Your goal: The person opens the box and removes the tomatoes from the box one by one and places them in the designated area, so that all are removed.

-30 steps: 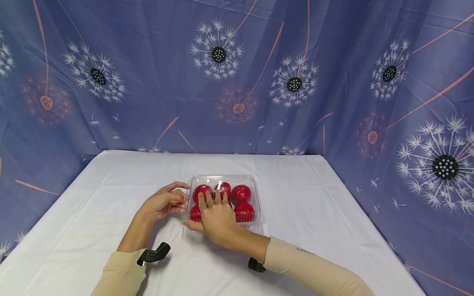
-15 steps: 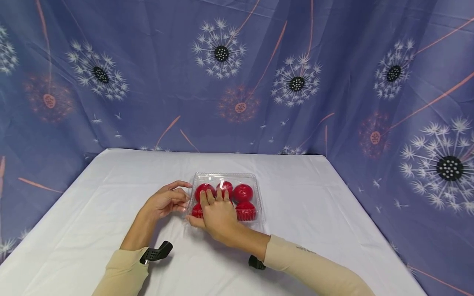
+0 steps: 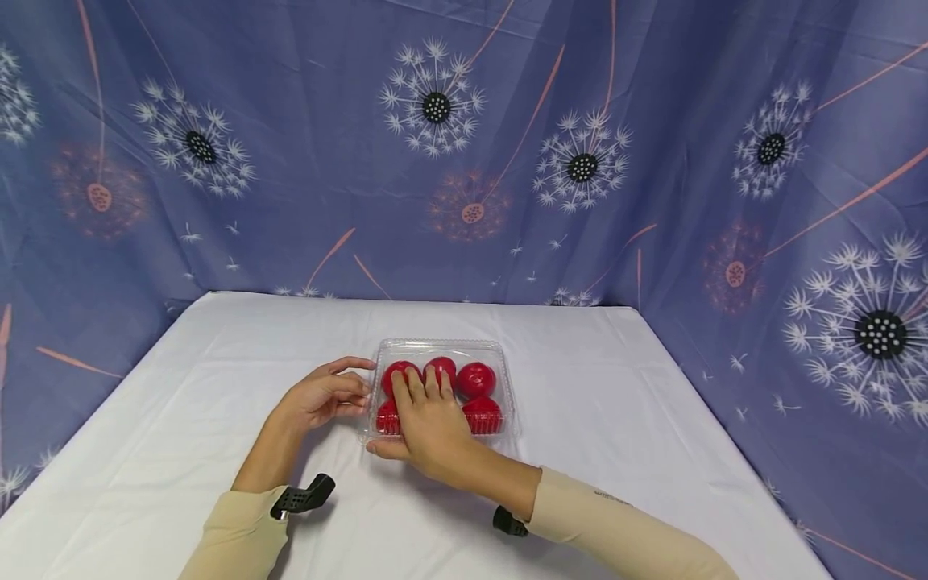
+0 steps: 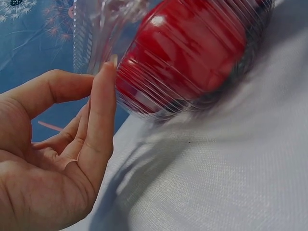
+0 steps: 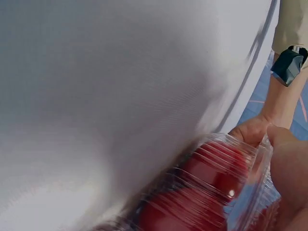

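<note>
- Clear plastic box (image 3: 442,351) with red fruit (image 3: 475,379) sits mid-table on the white cloth (image 3: 616,403).
- Right hand (image 3: 428,423): fingers straight, flat on the lid, thumb at the near-left corner.
- Left hand (image 3: 319,397): fingers loosely bent, tips touching the box's left wall.

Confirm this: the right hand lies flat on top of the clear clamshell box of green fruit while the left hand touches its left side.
One detail is wrong: the fruit is red, not green, as the head view shows. The rest stands: the right hand lies flat on the clear clamshell box and the left hand touches its left side.
</note>
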The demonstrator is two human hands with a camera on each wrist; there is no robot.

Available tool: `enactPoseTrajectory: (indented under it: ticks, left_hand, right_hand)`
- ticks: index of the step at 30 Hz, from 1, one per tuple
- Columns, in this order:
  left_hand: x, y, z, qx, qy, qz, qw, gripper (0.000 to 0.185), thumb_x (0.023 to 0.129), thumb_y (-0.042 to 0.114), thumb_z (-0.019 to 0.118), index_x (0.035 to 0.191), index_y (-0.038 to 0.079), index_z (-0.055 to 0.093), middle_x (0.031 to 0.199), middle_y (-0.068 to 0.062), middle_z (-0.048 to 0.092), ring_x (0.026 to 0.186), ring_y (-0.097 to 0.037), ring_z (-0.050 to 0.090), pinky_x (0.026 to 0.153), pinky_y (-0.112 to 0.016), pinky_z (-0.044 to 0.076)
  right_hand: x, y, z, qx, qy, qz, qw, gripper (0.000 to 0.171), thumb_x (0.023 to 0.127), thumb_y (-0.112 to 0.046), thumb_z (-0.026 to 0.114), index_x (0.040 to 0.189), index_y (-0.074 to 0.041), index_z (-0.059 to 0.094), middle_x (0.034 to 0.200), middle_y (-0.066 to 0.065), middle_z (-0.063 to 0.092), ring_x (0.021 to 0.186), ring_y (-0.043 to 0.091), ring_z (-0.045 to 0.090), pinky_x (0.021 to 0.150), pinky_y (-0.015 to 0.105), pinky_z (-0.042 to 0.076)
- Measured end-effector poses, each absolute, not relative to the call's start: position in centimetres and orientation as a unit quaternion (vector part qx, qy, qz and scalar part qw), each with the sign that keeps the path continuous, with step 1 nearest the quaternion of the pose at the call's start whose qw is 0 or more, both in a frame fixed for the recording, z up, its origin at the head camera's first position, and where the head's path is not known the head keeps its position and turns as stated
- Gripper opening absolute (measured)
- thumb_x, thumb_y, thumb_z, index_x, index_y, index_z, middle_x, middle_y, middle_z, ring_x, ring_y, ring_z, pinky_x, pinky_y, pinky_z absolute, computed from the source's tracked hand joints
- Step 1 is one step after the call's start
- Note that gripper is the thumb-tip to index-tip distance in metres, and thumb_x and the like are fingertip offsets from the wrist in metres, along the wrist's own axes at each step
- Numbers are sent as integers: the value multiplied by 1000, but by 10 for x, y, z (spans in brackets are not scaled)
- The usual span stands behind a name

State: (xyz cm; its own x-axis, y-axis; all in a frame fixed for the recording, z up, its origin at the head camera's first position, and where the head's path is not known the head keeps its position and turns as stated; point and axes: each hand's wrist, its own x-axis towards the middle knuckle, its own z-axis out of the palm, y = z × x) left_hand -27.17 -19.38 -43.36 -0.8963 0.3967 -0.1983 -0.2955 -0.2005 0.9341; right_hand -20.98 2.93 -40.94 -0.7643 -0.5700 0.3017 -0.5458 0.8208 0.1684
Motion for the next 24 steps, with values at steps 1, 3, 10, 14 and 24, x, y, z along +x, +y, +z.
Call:
enactPoseTrajectory:
  ticks: [1,3,10,14,24]
  left_hand:
    - [-272,-194,-434,42,592,773,224,43,94,-7,53,136,0,44,74,0,68,65,-11,67,64,-26,63]
    - [-273,-194,-434,40,593,772,225,43,94,-7,54,135,1,45,74,0,69,65,-11,68,64,-26,63]
    - [-275,-195,-434,44,592,773,223,43,94,-7,54,136,-1,45,74,0,69,66,-12,68,65,-27,63]
    - [-275,-197,-434,46,595,771,222,41,94,-7,55,134,1,47,75,-1,70,67,-12,68,67,-28,64]
    - [-273,-195,-433,41,600,767,224,39,93,-5,57,131,6,51,75,-1,69,69,-12,67,66,-26,63]
  right_hand:
    - [-210,30,-409,297,-939,-37,167,100,84,-83,52,147,-5,44,144,15,55,134,43,52,119,52,39]
    - [-210,30,-408,297,-940,-34,162,100,84,-82,53,147,-5,43,145,15,55,135,43,51,119,53,38]
    - [-210,31,-406,296,-942,-34,158,102,84,-83,52,150,-6,41,147,14,53,137,42,50,120,53,36]
    - [-211,31,-405,296,-942,-40,156,103,84,-84,50,151,-7,40,148,13,52,137,40,50,120,52,36]
    - [-211,35,-400,308,-940,2,149,99,82,-80,59,151,-11,39,143,14,52,135,43,51,118,55,38]
